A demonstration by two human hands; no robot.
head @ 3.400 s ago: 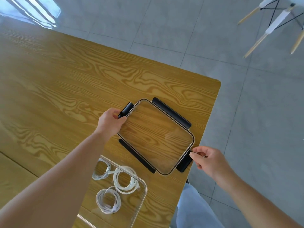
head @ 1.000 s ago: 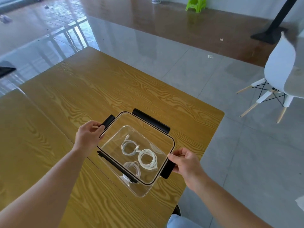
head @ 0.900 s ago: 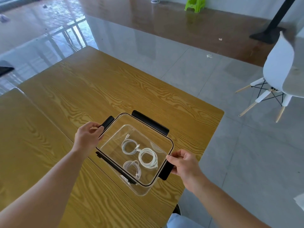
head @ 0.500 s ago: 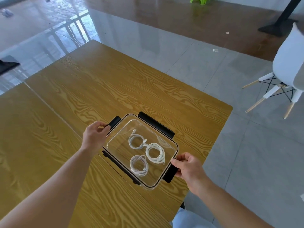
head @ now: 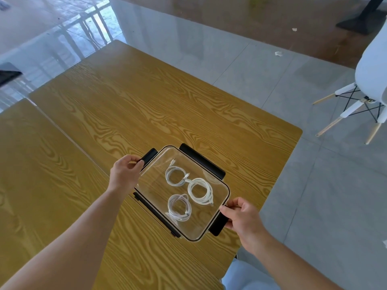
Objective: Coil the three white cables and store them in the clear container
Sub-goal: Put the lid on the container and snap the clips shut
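The clear container stands on the wooden table near its right front corner. Its clear lid, with black clips on all sides, lies over it. Three coiled white cables show through the lid: one at the far side, one to the right, one nearest me. My left hand grips the lid's far-left black clip. My right hand grips the near-right black clip.
A white chair with wooden legs stands on the grey tiled floor to the right. A seam divides the table into two tops. The table's right edge runs close to the container. A black post base is at the far right.
Earlier the lid lay on the table beside the container. Both hands carried it over the container and lowered it; now it sits lined up on the container.
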